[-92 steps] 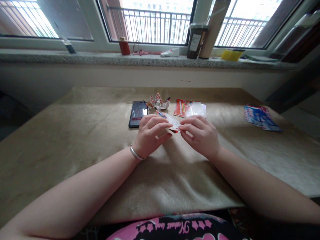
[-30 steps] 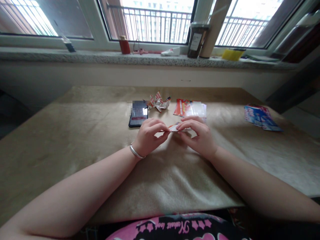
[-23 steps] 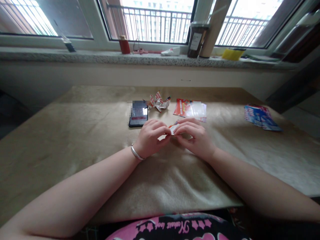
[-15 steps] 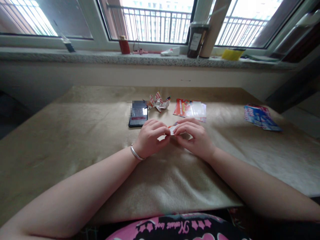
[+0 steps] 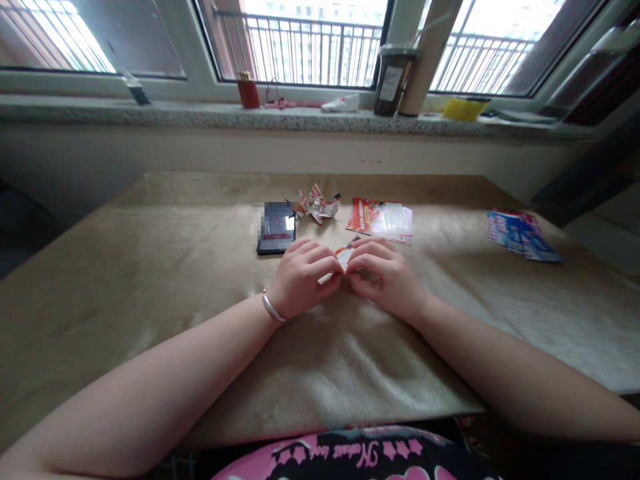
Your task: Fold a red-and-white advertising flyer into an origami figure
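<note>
Between my hands is a small piece of printed paper (image 5: 345, 257), white with some orange, mostly covered by my fingers. My left hand (image 5: 306, 277), with a silver bangle at the wrist, pinches its near edge between thumb and index finger. From the other side my right hand (image 5: 387, 275) pinches the same paper, its fingers curled over the top. The fingertips of both hands almost meet. Just beyond my left hand a dark phone (image 5: 278, 229) lies flat. A crumpled printed wrapper (image 5: 319, 205) sits to the right of the phone.
Red and white printed leaflets (image 5: 380, 219) lie beyond my right hand. Blue printed packets (image 5: 523, 235) are at the far right of the cloth-covered table (image 5: 150, 267). On the granite windowsill (image 5: 300, 119) stand a red spool (image 5: 249, 91), a dark jar (image 5: 394, 80) and a yellow item (image 5: 465, 109).
The paper between my fingers has tilted, and more of its white face shows. Both hands have shifted only slightly, and the fingertips sit closer together.
</note>
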A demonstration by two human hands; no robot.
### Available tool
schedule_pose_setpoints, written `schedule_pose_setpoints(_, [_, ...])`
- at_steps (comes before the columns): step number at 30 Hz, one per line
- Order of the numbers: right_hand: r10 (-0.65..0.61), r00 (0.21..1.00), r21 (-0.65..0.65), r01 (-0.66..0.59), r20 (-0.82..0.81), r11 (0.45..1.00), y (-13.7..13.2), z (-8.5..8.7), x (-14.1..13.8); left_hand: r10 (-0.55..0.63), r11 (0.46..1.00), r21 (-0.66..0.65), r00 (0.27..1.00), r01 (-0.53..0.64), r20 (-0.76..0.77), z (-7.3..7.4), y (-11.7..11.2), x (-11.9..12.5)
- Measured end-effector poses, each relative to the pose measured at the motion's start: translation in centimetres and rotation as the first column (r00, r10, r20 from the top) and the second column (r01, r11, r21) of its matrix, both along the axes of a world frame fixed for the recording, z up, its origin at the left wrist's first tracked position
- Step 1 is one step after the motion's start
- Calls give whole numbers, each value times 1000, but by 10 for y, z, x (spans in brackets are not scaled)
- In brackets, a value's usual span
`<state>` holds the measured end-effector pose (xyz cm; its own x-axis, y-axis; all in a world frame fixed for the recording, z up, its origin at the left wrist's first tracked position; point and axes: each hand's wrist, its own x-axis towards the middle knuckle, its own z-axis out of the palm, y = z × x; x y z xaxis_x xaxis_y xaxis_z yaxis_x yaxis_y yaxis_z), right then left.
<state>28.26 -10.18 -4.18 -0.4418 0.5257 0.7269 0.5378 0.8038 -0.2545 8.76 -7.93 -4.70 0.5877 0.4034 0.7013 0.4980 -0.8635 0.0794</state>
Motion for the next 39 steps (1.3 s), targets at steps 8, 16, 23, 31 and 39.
schedule_pose_setpoints(8, [-67, 998, -30, 67, 23, 997, 0, -2, -2, 15, 1000, 0, 999, -16, -37, -1, 1, 0])
schedule_pose_setpoints(16, [-70, 997, -61, 72, 40, 996, 1, -2, 0, 8, 1000, 9, 1000, -8, -15, -1, 1, 1])
schedule_pose_setpoints(23, [-106, 993, -35, 108, 43, 994, 2, -1, 2, 8, 1000, 18, 1000, -8, -9, 0, 1, 0])
schedule_pose_setpoints(31, [-149, 986, -27, 152, 76, 988, 5, -2, 5, 22, 1000, -2, 1000, -22, -7, 1, 3, -1])
schedule_pose_setpoints(39, [-195, 974, -51, 202, 112, 978, 7, -4, 8, 32, 998, -45, 999, -33, -19, -2, 3, -3])
